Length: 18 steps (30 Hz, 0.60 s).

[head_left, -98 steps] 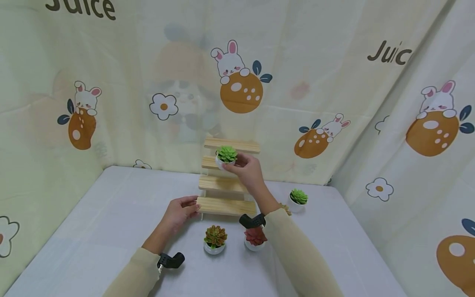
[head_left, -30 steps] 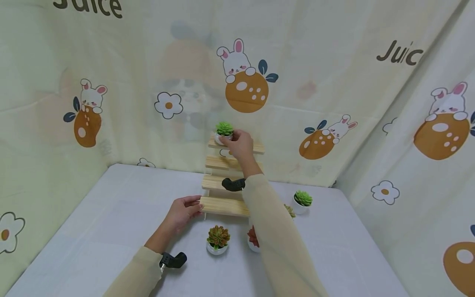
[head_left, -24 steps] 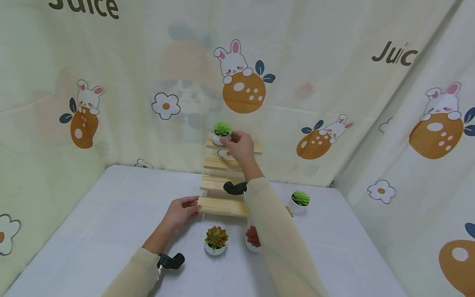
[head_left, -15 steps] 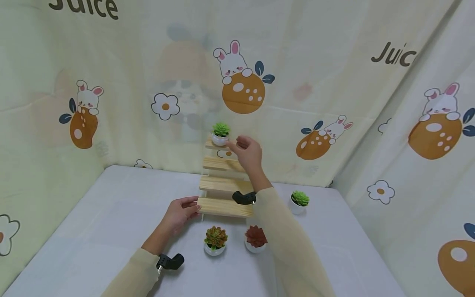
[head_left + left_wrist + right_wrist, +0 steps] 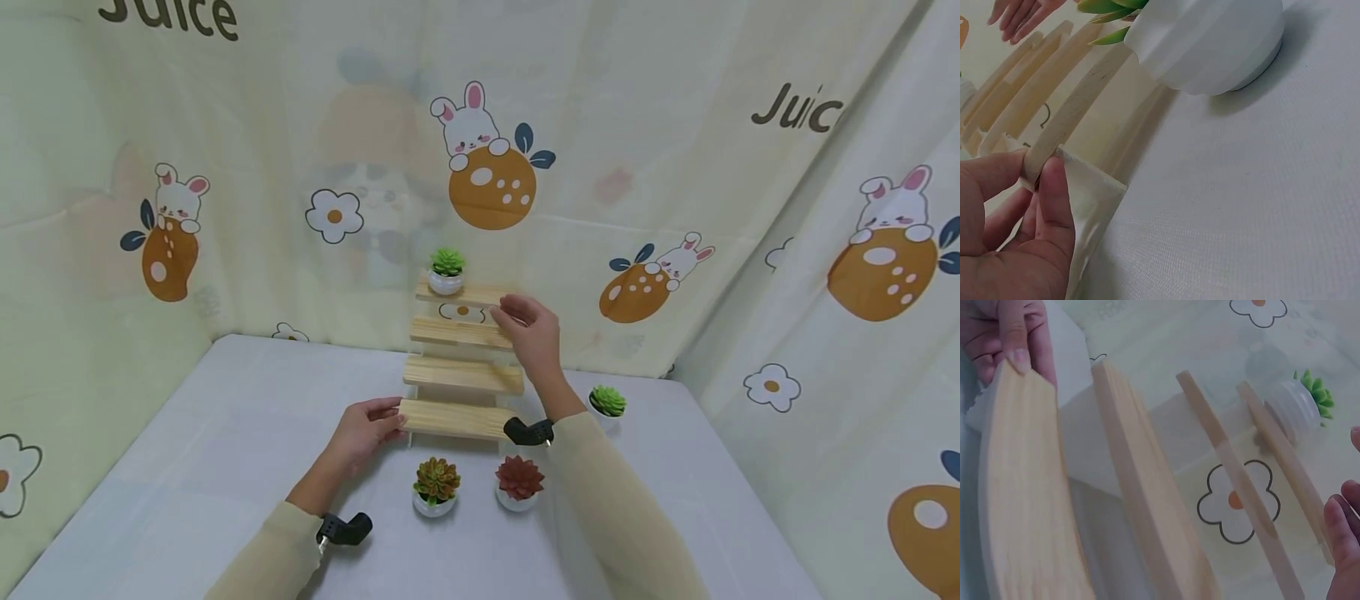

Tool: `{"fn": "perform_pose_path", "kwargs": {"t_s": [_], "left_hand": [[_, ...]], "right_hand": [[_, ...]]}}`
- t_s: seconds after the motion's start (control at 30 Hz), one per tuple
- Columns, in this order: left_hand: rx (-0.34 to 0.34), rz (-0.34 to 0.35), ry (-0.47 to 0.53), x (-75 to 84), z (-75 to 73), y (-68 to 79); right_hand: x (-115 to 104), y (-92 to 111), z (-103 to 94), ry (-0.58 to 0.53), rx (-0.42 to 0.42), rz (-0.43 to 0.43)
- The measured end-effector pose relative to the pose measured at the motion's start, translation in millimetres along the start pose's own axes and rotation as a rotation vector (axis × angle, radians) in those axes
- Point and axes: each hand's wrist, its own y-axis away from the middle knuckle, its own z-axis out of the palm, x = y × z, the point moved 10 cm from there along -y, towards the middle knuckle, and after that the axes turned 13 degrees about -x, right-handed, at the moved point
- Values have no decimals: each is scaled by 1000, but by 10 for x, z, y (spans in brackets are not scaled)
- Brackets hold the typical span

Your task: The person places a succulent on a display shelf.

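A tiered wooden shelf stand (image 5: 457, 419) with pale slats and clear side supports stands at the back of the table. My left hand (image 5: 363, 433) pinches the left end of its lowest slat; the left wrist view shows thumb and fingers on either side of that slat (image 5: 1072, 109). On the left part of the top slat sits a green succulent in a white pot (image 5: 447, 273), upright. My right hand (image 5: 534, 337) is near the right ends of the upper slats, fingers loosely bent and holding nothing. In the right wrist view its fingers (image 5: 1340, 528) show beside the top slat's end.
In front of the stand are a brown-green succulent (image 5: 436, 485) and a red succulent (image 5: 518, 482), both in white pots. Another green succulent (image 5: 606, 402) stands to the right, partly behind the right forearm. A printed curtain (image 5: 262, 150) hangs close behind the stand.
My right hand carried the green succulent up to the top slat, let it go, and has drawn back to the right and down. My left hand keeps its hold on the lowest slat.
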Motion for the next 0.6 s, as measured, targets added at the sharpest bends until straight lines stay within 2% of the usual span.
{"fn": "perform_pose_path", "kwargs": {"t_s": [0.27, 0.6], "left_hand": [[0, -2, 13, -6, -4, -19], [9, -9, 1, -36, -12, -39]], "right_hand": [[115, 293, -180, -25, 11, 22], [336, 735, -369, -28, -1, 113]]}}
